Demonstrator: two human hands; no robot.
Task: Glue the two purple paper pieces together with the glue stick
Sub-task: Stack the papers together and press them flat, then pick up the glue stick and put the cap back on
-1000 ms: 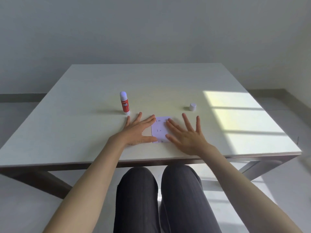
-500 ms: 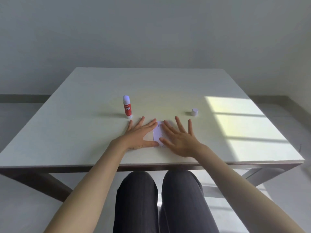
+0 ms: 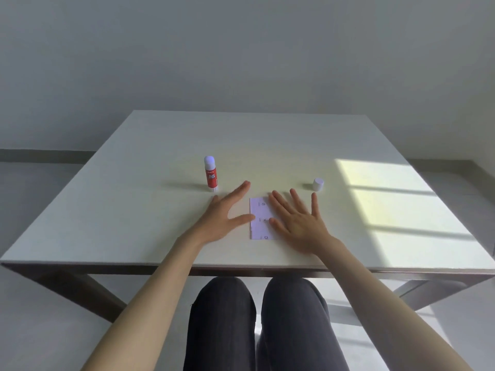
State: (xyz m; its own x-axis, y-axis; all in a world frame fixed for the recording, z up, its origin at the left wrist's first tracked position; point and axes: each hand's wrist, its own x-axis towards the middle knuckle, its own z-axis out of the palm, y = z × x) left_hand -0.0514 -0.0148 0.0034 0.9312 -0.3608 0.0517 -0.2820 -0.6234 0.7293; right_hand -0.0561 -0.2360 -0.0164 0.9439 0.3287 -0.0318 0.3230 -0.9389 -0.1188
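Observation:
A pale purple paper piece (image 3: pixel 259 218) with small printed marks lies flat near the table's front edge; whether it is one sheet or two stacked I cannot tell. My right hand (image 3: pixel 297 220) lies flat on its right half, fingers spread. My left hand (image 3: pixel 223 214) is open just left of the paper, its thumb tip at the paper's left edge. The red glue stick (image 3: pixel 210 174) stands upright behind my left hand, uncapped with its pale tip showing. Its white cap (image 3: pixel 318 184) sits apart at the right.
The white table (image 3: pixel 134 204) has a sunlit patch (image 3: pixel 396 204) on its right side. My knees in dark trousers (image 3: pixel 257 325) are under the front edge. A grey wall stands behind the table.
My left hand has slid off the paper to the left, uncovering its left half. My right hand stays pressed on the paper's right part.

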